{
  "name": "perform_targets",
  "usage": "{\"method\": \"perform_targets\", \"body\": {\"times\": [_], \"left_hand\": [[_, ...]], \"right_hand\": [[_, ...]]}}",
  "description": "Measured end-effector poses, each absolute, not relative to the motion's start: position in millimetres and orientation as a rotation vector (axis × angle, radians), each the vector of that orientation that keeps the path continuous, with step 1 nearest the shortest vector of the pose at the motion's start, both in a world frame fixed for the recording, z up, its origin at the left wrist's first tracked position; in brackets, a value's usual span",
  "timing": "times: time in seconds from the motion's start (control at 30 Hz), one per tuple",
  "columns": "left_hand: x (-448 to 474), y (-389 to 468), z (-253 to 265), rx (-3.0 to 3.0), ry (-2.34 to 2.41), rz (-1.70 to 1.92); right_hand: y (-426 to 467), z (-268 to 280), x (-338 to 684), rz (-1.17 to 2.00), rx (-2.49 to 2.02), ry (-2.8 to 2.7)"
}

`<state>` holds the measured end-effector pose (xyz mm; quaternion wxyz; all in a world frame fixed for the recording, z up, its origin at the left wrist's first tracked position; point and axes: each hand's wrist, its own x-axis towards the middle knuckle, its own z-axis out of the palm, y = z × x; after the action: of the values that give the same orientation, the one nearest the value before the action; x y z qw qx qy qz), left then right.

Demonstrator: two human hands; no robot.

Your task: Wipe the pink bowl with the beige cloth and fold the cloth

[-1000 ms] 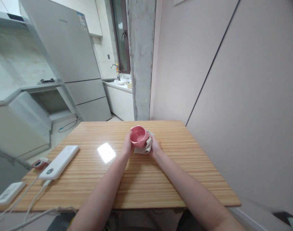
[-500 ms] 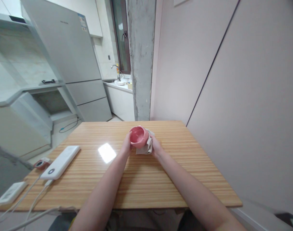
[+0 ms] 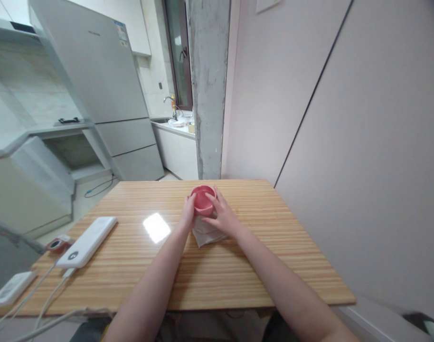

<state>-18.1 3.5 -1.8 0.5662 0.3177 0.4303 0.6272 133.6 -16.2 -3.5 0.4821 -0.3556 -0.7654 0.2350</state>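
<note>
A pink bowl [image 3: 202, 204] is tilted toward me over the far middle of the wooden table. My left hand [image 3: 189, 209] grips its left side, thumb at the rim. At its right side my right hand [image 3: 224, 213] has its fingers curled on the wall, one reaching over the rim to the inside. A pale beige cloth [image 3: 208, 234] lies spread under the bowl and below my right hand. Part of the cloth is hidden by the bowl and the hand.
On the left of the wooden table [image 3: 267, 280] lie a white power bank [image 3: 87, 242] with cables, a small red device [image 3: 58, 244] and a white flat box [image 3: 12, 288]. A pinkish wall [image 3: 363, 142] stands along the right. Beyond are a fridge [image 3: 96, 71] and a sink counter [image 3: 176, 147].
My right hand has left the cloth and now takes the bowl's right side. The cloth, bunched against the bowl before, now lies flatter beneath it, nearer to me.
</note>
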Motion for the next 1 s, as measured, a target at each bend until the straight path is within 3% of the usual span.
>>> {"method": "perform_targets", "body": {"times": [0.2, 0.3, 0.47, 1.0], "left_hand": [[-10.4, 2.1, -7.2, 0.907, 0.968, 1.239], [-11.0, -3.9, -11.3, 1.393, 1.171, 1.197], [-10.4, -19.3, -8.5, 2.148, 1.131, 0.789], [-1.6, -31.1, -4.0, 2.541, 1.194, 0.424]], "right_hand": [[5.6, -11.3, 151.1, 0.387, -1.037, -1.679], [24.9, -19.9, 183.7, 0.252, -1.235, -1.499], [45.2, -38.1, 244.7, -0.012, -1.509, -1.259], [56.4, -60.4, 275.4, -0.145, -1.791, -1.145]]}}
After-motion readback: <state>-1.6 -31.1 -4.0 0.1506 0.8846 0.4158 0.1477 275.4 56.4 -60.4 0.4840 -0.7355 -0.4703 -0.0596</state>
